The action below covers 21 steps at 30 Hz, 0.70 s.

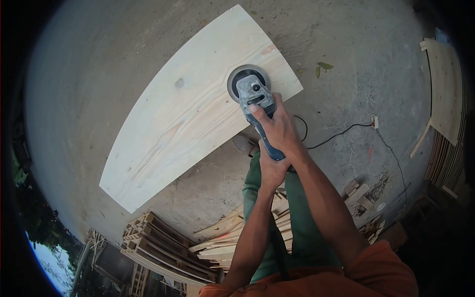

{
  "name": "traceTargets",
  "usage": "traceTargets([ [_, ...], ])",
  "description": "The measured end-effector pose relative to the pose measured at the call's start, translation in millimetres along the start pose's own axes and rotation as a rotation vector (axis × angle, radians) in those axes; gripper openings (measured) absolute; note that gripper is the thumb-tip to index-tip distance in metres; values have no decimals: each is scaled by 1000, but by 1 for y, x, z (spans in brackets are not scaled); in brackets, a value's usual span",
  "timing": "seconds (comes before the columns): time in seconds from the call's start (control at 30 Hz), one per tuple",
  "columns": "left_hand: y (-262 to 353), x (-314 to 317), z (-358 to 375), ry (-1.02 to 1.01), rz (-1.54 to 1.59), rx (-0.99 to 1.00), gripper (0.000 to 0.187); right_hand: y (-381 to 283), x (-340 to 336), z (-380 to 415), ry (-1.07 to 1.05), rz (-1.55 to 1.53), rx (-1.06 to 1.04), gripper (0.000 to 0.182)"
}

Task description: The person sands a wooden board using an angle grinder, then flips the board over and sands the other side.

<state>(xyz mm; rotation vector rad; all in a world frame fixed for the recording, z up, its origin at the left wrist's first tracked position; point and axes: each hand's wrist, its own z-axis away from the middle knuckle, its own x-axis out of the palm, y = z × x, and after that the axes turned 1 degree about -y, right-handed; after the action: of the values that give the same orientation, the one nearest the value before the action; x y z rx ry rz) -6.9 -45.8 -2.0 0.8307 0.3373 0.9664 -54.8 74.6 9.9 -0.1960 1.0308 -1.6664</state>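
A grey and blue power sander point(256, 94) with a round disc rests on a pale wooden board point(173, 114), near the board's right end. My left hand point(272, 166) is wrapped round the lower end of its handle. Higher up, my right hand point(280, 123) grips the tool's body, with the thumb on top beside the disc. The board has one long curved edge and one straight edge, and visible grain. Part of the disc is hidden under the tool's body.
A black cable point(341, 133) runs right from the sander to a white connector point(374, 122) on the concrete floor. Stacked curved wood point(163, 247) and loose strips point(232, 242) lie near my legs. Wooden sheets point(445, 89) stand at the right, with small blocks point(357, 192) lower down.
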Motion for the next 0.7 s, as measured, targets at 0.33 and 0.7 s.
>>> traceTargets([
  [0.33, 15, 33, -9, 1, 15, -63, 71, -1, -31, -14, 24, -17, -45, 90],
  [0.7, 37, 58, -26, -10, -22, -113, 74, 3, -58, -32, 93, -88, -69, 93],
])
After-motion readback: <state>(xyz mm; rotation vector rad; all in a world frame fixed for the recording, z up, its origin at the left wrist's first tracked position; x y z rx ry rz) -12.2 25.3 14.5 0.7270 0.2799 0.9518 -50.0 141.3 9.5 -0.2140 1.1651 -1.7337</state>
